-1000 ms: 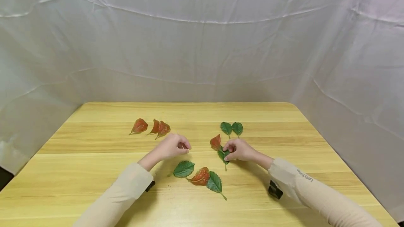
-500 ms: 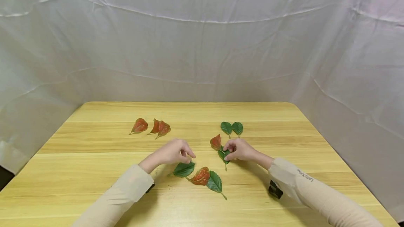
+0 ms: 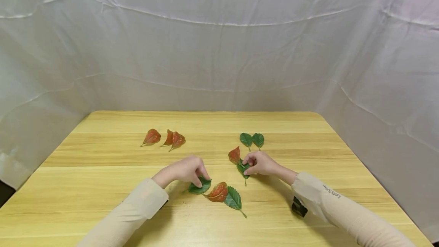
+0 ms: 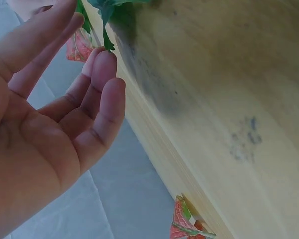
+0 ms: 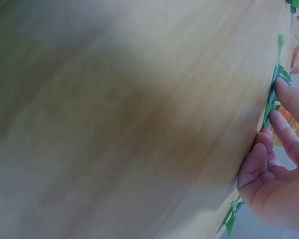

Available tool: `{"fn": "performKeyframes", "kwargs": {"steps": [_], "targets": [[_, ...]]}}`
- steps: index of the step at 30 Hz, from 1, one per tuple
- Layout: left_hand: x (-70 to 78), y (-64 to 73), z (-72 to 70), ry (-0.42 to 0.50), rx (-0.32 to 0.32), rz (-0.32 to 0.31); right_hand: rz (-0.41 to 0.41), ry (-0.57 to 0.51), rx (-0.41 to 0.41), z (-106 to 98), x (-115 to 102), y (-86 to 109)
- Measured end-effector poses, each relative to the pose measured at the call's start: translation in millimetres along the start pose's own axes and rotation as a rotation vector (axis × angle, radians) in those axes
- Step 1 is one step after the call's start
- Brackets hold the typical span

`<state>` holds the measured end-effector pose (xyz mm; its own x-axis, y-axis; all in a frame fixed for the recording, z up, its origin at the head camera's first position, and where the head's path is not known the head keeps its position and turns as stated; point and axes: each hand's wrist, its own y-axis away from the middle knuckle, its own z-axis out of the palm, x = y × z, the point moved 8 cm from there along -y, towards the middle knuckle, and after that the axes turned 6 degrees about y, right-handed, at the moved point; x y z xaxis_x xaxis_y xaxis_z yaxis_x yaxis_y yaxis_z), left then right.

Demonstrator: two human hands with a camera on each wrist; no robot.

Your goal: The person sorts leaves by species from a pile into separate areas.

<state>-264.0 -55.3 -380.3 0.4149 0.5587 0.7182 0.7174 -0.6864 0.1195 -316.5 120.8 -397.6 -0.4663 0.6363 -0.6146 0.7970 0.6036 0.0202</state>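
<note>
Left hand (image 3: 186, 170), fingers apart, is standing at the green leaf (image 3: 197, 188) beneath; right hand (image 3: 260, 163), fingers apart, is resting on a second leaf (image 3: 241, 169). Light pressure should be serving best.

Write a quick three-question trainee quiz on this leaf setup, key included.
1. Count: how many red leaves lie in the group at the far left of the table?

2. True or false: the fingertips of the left grip are over a red leaf.

3. Multiple choice, head view: where is the pair of green leaves relative to the right grip?
A) beneath it
B) beyond it
C) nearer the camera than it

Key:
1. Three.
2. False; they are over a green leaf.
3. B.
</note>
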Motion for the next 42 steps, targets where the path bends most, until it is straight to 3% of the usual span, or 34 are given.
{"fn": "performKeyframes", "kwargs": {"steps": [22,32,42], "targets": [[-7.3,-1.5,1.7,-0.043,-0.001,-0.036,0.006,-0.003,0.0,-1,-1,-0.1],[-5.4,-1.3,0.4,-0.051,-0.007,-0.029,0.004,0.014,0.068,-5,-1,1.4],[-4.8,-1.9,0.3,-0.062,-0.007,-0.011,0.048,-0.042,0.15,-15,-2,9.2]]}}
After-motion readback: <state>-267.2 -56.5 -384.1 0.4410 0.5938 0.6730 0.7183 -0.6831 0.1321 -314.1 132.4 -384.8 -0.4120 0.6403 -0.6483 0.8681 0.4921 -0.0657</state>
